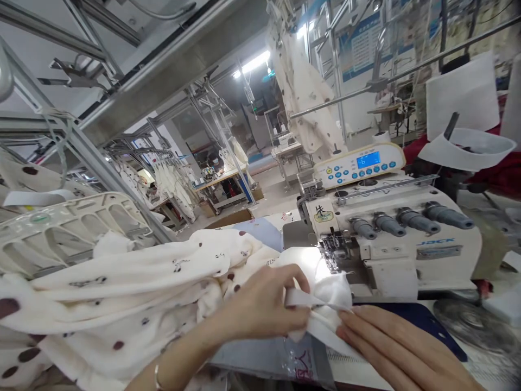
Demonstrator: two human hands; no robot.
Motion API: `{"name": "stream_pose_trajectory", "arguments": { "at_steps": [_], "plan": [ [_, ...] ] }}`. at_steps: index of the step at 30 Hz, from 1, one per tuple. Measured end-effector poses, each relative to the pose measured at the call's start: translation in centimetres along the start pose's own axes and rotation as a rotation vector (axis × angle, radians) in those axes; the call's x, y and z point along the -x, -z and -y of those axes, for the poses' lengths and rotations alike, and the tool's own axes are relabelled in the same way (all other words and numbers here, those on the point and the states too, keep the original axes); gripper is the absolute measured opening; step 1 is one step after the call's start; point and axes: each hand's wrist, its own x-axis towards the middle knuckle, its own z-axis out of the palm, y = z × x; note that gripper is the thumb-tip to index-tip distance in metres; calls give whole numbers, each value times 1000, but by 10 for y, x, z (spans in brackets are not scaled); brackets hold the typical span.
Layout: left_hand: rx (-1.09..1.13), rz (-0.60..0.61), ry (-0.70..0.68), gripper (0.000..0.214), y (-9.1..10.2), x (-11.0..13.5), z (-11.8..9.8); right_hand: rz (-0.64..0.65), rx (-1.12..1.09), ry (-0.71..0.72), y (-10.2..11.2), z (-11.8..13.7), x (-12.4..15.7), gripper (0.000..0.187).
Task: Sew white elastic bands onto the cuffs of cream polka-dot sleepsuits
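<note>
My left hand point(268, 304) pinches a white fabric band point(299, 298) between thumb and fingers, just in front of the overlock sewing machine point(419, 255). My right hand point(399, 342) is beside it on the right, its fingertips closed on the other end of the same band; its thumb is hidden. The band's folded edges lie close to the lit needle and presser foot area point(334, 251). Cream fabric with dark spots and small animal prints point(163, 277) is heaped to the left, under and behind my left forearm.
A control panel with a blue display point(368, 158) tops the machine. A white plastic rack point(73, 222) stands at the left. White band material point(468, 149) hangs at the right. A dark round disc point(476, 326) lies at the lower right. Metal rails point(163, 70) cross overhead.
</note>
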Motion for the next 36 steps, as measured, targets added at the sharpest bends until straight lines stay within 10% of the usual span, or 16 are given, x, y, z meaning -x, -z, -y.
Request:
{"name": "stream_pose_trajectory", "arguments": {
  "at_steps": [4, 10, 36],
  "plan": [
    [-168, -87, -150, 14, 29, -26, 2, -35, -167, -205, -25, -3, 1, 44],
    [-135, -48, -116, 16, 1, -83, 15, -16, -252, -394, -47, 6, 17, 37],
    [16, -159, -4, 37, -20, -103, 29, 27, -32, -78, -41, -31, 26, 43]
  ]
}}
